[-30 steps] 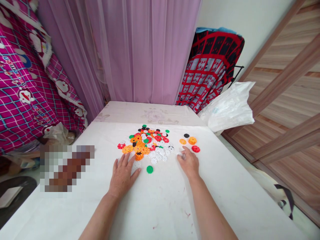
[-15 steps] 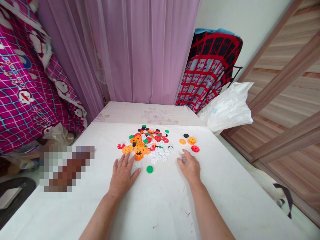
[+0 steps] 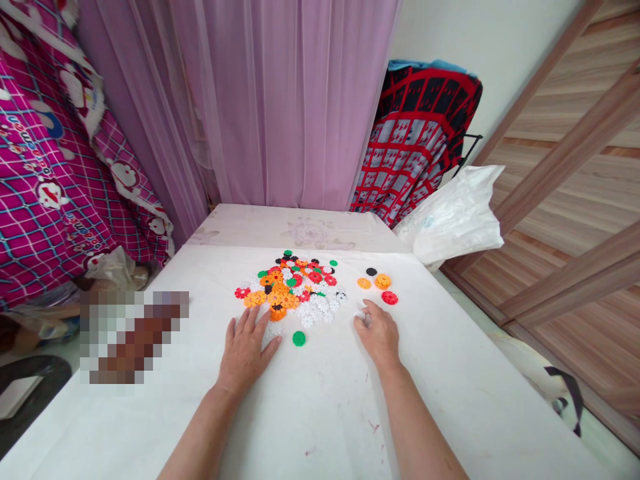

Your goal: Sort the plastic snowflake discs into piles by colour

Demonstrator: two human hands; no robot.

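On the white-covered table lies a pile of snowflake-shaped plastic discs in orange, red, white, green and black. My left hand rests flat with spread fingers at the pile's near left edge, beside some white discs. To the right of the pile, my right hand has its thumb and fingers pinched on a white disc, mostly covered by the fingers. A single green disc lies between the hands. Past my right hand sit a red disc, a black disc and orange discs.
A white plastic bag stands at the table's back right corner. Purple curtains hang behind the table, and a red checked cloth drapes at the back right. Wooden doors are on the right. A blurred patch covers the left table edge.
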